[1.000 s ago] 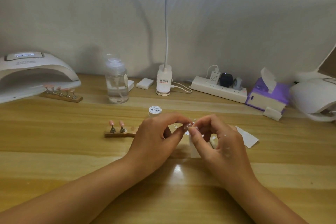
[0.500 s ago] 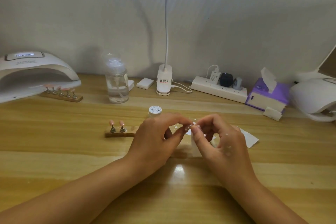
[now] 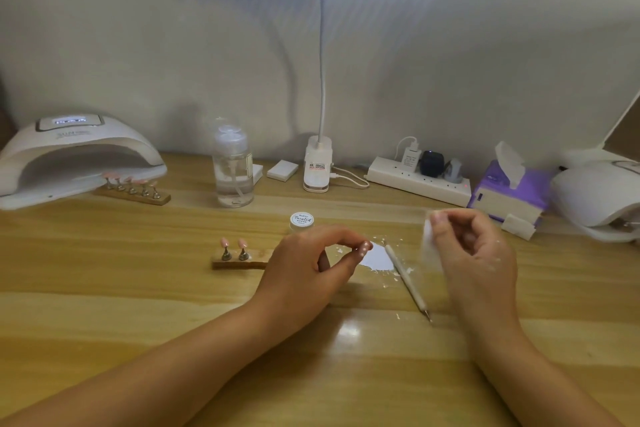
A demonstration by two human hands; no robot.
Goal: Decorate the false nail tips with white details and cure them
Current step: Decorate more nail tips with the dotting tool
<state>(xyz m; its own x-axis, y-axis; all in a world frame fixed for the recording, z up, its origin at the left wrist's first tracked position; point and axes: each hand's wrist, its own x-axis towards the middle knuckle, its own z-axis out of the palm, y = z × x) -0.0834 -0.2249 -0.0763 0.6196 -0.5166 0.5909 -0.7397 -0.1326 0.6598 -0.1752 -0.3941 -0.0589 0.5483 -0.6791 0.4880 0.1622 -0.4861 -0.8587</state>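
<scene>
1. Left hand (image 3: 304, 267) is pinching a pink nail tip (image 3: 364, 248) between thumb and fingertips, low over the desk (image 3: 104, 288). The tip has a few small white dots on it.
2. Right hand (image 3: 474, 253) is held up off to the right, well apart from the left, with its fingers curled round a white pad (image 3: 428, 243). The pad is kinda blurry.
3. Between the two hands a dotting pen (image 3: 405, 276) lies flat on the desk, touching the right edge of a white sheet (image 3: 379, 258). There are white flecks scattered all around it.
4. Little jar (image 3: 302, 220) sits just behind the left hand with a white lid that reads "Painted". The lid's on, so I can't see what's in it.
5. Wooden stand (image 3: 239, 262) is just left of that hand, with two pink tips upright on metal pegs. Its right end is hidden behind the hand.
6. Pump bottle (image 3: 233, 170) stands at the back, see-through, partly filled with clear liquid.
7. Cure lamp (image 3: 76, 156) is on the far left with its display lit. A second stand (image 3: 133, 193) with five pink tips sits right at its mouth. I can't tell if any of it is actually under the hood.
8. Purple tissue box (image 3: 509, 191) is back right, with one tissue poking out of the top.
</scene>
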